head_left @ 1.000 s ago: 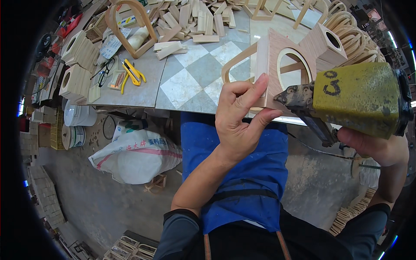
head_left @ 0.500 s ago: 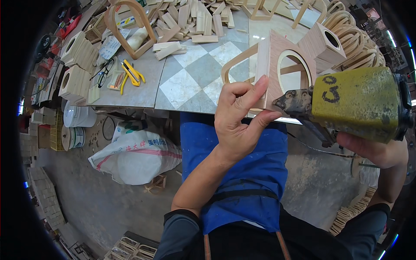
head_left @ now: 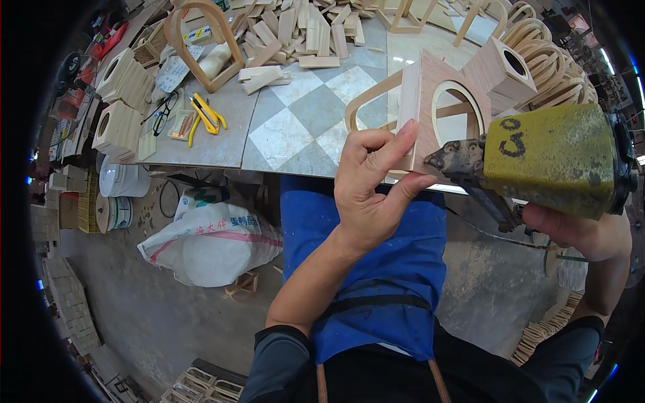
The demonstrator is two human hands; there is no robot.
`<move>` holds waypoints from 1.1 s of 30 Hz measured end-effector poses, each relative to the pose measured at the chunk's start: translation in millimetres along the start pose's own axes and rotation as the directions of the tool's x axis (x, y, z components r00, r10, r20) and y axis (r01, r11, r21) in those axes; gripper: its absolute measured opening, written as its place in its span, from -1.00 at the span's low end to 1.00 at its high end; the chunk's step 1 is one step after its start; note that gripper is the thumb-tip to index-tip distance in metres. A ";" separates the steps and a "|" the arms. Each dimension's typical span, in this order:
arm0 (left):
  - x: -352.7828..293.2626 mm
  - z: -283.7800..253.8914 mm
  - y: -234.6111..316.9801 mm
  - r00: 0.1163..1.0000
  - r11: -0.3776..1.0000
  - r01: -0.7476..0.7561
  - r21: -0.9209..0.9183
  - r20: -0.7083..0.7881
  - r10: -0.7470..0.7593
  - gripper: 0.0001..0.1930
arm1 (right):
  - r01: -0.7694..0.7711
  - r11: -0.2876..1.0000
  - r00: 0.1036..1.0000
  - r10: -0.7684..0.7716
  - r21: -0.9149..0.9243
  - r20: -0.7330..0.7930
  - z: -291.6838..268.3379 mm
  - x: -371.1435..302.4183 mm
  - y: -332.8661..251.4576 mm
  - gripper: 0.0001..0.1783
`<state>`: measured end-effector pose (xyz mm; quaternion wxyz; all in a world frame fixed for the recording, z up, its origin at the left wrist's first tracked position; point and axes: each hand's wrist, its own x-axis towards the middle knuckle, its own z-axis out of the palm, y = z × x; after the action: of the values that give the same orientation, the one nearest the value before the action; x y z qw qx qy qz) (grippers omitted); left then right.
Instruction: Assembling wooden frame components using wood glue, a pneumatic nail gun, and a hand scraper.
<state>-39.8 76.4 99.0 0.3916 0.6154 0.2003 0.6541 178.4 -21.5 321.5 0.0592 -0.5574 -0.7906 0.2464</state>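
Note:
At the table's front edge stands a wooden frame (head_left: 424, 101) with an arched piece on its left and a panel with a round hole facing right. My left hand (head_left: 369, 178) grips its near corner, thumb along the lower edge and index finger against the panel side. My right hand (head_left: 571, 232) is closed round the handle of a worn yellow-green nail gun (head_left: 547, 158), its grip mostly hidden beneath the body. The gun's dark metal nose (head_left: 443, 158) rests at the panel's near corner, close to my left fingertips.
Behind lie a heap of wood strips (head_left: 302, 30) and stacks of holed panels (head_left: 504, 70). Arched frames (head_left: 551, 60) line the far right. Yellow pliers (head_left: 208, 117) and glasses (head_left: 161, 117) lie at the left. A white sack (head_left: 211, 242) sits on the floor, and a hose (head_left: 490, 235) trails below the gun.
Hardly anything differs. The view has shifted very slightly; the gun's nose stays at the panel corner, and both hands keep their grips.

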 end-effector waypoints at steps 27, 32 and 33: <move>15.2 -19.0 -10.0 0.994 0.993 0.076 -0.094 0.084 -0.068 -0.40 | 0.035 0.982 0.986 -0.004 0.185 -0.167 0.1 15.9 -1.6 -0.63; 35.7 -45.4 -19.8 0.972 0.955 0.192 -0.227 0.180 -0.153 -0.45 | -0.437 0.811 0.871 0.490 0.389 -0.042 -12.9 7.3 -32.1 -0.52; 38.1 -47.5 -21.8 0.964 0.939 0.223 -0.262 0.205 -0.172 -0.46 | -0.578 0.693 0.775 0.631 0.431 0.023 -14.2 7.7 -36.4 -0.47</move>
<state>-77.2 129.1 99.8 0.5558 0.5860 0.1297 0.5753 149.7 -19.2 349.0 0.1413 -0.7751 -0.4863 0.3778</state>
